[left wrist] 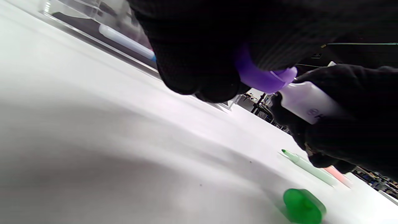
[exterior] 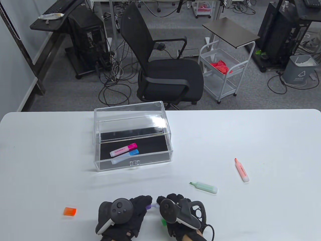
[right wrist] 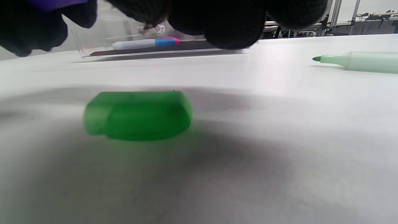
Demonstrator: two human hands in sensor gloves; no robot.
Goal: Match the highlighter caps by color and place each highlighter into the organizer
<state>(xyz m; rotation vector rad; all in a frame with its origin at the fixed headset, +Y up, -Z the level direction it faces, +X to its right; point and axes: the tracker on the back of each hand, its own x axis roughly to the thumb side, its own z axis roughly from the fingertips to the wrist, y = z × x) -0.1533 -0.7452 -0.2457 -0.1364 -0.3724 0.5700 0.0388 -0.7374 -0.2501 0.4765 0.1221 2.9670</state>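
Near the table's front edge my left hand (exterior: 140, 203) grips a purple cap (left wrist: 264, 79), which sits at the end of a pale purple highlighter (left wrist: 307, 101). My right hand (exterior: 173, 200) grips that highlighter's body. A green cap (right wrist: 136, 114) lies on the table under my right hand. An uncapped green highlighter (exterior: 204, 187) and an uncapped orange highlighter (exterior: 242, 170) lie to the right. An orange cap (exterior: 70, 211) lies at the left. The clear organizer (exterior: 133, 135) has its drawer pulled out, with a pink highlighter (exterior: 123, 149) and a blue one (exterior: 125, 156) inside.
The white table (exterior: 263, 140) runs wide on both sides of the organizer. Behind its far edge stand a black office chair (exterior: 165, 65) and a white trolley (exterior: 222, 72).
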